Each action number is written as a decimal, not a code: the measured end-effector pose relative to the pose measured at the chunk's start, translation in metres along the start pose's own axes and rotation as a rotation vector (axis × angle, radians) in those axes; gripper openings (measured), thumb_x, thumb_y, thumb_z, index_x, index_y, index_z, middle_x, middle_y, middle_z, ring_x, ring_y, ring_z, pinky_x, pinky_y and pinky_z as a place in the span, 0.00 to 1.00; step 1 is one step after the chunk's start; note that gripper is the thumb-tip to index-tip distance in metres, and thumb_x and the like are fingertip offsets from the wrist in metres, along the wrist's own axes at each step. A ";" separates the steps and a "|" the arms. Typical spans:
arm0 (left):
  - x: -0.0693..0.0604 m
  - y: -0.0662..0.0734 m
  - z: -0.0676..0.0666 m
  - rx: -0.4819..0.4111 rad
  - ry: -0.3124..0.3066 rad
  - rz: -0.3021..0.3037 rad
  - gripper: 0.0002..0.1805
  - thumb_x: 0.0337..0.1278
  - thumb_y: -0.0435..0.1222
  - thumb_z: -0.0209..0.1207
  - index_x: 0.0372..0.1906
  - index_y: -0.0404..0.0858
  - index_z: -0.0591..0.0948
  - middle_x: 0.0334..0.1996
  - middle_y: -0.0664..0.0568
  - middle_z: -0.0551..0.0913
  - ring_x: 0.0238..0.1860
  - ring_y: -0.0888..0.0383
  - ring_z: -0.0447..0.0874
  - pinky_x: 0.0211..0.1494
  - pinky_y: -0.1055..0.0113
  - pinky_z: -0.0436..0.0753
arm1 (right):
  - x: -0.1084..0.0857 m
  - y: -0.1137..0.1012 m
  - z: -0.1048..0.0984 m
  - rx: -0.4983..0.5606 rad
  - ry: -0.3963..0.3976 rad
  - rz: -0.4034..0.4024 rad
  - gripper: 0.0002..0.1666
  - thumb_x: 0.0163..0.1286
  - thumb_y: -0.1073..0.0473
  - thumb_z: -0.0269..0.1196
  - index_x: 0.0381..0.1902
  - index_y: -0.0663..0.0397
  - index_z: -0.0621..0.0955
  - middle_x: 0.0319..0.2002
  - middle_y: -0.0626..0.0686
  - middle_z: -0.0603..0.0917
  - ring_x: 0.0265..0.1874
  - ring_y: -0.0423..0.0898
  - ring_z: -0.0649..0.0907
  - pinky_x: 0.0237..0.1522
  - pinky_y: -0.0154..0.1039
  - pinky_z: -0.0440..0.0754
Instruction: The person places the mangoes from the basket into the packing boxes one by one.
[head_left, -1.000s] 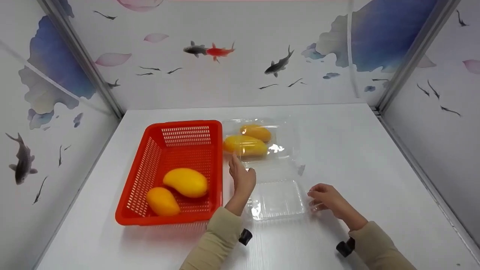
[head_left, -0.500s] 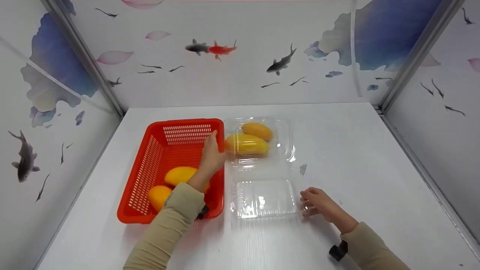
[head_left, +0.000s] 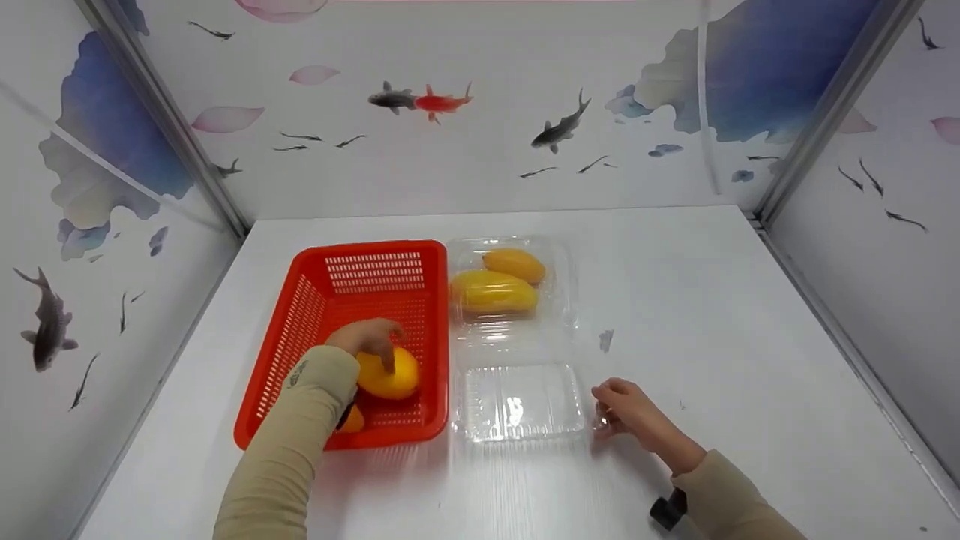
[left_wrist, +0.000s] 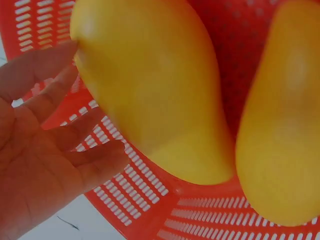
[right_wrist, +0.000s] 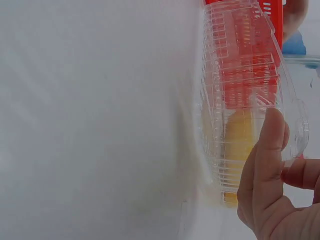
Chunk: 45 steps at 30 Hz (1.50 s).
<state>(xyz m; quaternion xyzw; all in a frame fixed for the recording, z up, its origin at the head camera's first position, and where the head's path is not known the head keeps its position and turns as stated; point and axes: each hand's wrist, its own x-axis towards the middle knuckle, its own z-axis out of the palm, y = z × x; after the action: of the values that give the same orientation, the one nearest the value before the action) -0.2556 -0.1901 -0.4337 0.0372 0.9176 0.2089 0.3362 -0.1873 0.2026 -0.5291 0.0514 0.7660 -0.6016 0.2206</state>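
Note:
My left hand (head_left: 367, 335) reaches down into the red plastic basket (head_left: 437, 337), over the larger yellow mango (head_left: 394, 381). In the left wrist view its fingers are spread and loosely bent beside that mango (left_wrist: 150, 90), one fingertip appearing to touch it. A second mango (left_wrist: 282, 120) lies alongside, mostly hidden by the sleeve in the head view. With thumb and fingers, my right hand (head_left: 637, 416) pinches the right edge of a clear plastic clamshell (head_left: 517, 401). Two mangoes, a larger one (head_left: 495, 292) and a smaller one (head_left: 515, 264), show at the clamshell's far half.
The basket stands left of the clamshell, its rim close against it. A small greyish transparent scrap (head_left: 606, 340) lies on the white table (head_left: 690, 300). Printed panels (head_left: 465, 165) wall in the back and both sides.
My left hand has left the clamshell's far half, crossed the basket rim and come down to the larger mango. The clamshell has shifted slightly left, along with my right hand.

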 end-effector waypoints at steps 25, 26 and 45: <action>0.004 -0.029 0.013 0.095 0.079 -0.089 0.49 0.45 0.37 0.66 0.71 0.45 0.50 0.70 0.39 0.49 0.69 0.40 0.46 0.66 0.41 0.52 | 0.001 -0.002 0.010 0.059 -0.017 -0.030 0.16 0.70 0.56 0.50 0.38 0.67 0.68 0.24 0.51 0.71 0.21 0.41 0.74 0.30 0.39 0.83; 0.005 -0.029 0.012 0.093 0.080 -0.084 0.49 0.45 0.36 0.66 0.71 0.45 0.51 0.70 0.40 0.50 0.69 0.40 0.47 0.66 0.41 0.53 | 0.001 -0.003 0.010 0.056 -0.013 -0.028 0.16 0.70 0.56 0.50 0.39 0.68 0.68 0.24 0.51 0.71 0.21 0.41 0.74 0.30 0.38 0.83; -0.002 -0.011 -0.020 -0.052 0.202 0.085 0.46 0.38 0.39 0.69 0.66 0.44 0.57 0.56 0.44 0.69 0.53 0.45 0.67 0.58 0.44 0.67 | 0.000 -0.007 0.006 0.059 -0.063 -0.017 0.16 0.70 0.56 0.49 0.41 0.69 0.68 0.25 0.51 0.72 0.23 0.42 0.77 0.30 0.37 0.83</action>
<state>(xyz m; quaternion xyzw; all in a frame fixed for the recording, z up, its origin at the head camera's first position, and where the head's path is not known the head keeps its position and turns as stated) -0.2654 -0.2080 -0.4234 0.0460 0.9387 0.2492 0.2337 -0.1881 0.1949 -0.5234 0.0326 0.7409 -0.6272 0.2381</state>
